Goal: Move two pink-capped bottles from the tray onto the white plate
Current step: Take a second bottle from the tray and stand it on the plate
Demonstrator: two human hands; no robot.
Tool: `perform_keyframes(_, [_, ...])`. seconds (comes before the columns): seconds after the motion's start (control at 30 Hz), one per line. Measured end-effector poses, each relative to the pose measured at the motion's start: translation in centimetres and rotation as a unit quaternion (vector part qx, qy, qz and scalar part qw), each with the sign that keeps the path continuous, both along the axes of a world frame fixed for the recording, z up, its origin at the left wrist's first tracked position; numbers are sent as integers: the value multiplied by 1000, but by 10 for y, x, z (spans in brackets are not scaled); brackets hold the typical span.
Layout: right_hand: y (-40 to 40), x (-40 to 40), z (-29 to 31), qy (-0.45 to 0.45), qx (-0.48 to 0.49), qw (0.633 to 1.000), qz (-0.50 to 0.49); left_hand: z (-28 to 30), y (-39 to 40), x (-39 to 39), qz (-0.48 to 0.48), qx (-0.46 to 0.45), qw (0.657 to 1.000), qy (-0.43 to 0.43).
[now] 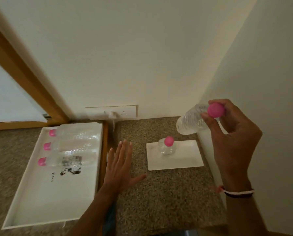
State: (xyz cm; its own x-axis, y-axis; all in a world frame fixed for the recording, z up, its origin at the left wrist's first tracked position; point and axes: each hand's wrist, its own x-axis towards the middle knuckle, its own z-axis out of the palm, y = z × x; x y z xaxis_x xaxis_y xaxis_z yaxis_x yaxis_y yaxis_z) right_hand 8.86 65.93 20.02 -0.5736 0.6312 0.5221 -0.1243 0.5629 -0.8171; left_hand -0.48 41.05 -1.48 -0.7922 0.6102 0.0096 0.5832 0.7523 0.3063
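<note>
Lay at about eight o'clock: a white tray (40, 208) on the speckled counter (167, 193), with three clear pink-capped bottles on their sides in its far half — the farthest tray bottle (74, 132), the middle tray bottle (70, 144) and the nearest tray bottle (63, 160), caps all turned toward nine o'clock, bodies side by side and seemingly touching. Showed dark smudged print (70, 167) under and just beyond the nearest one. Hovered just right of the tray's edge, near six o'clock: the left hand (118, 166), palm down, fingers spread and straight, gripping nothing. Sat behind it at twelve o'clock, on the wall: a white socket plate (125, 111). Stood upright toward four o'clock on the white plate (185, 159): one pink-capped bottle (167, 147), near the plate's far left corner. Hung at about two o'clock, above and beyond the plate — a second bottle (191, 120), tilted, base pointing down and left, cap (215, 110) pinched by the right hand (234, 137), whose fingers were closed around it. Circled the right wrist: a thread bracelet (237, 193).
</note>
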Motion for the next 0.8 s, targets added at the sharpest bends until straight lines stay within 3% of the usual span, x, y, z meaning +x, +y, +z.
perform_keyframes(0.47, [38,-8,-111,-207,-4,978,-19,-64,26,3,-15,-44,998,-48])
perform_keyframes(0.8, [32,-1,-131,-230,-27,973,-23,-69,26,2,-8,-29,998,-48])
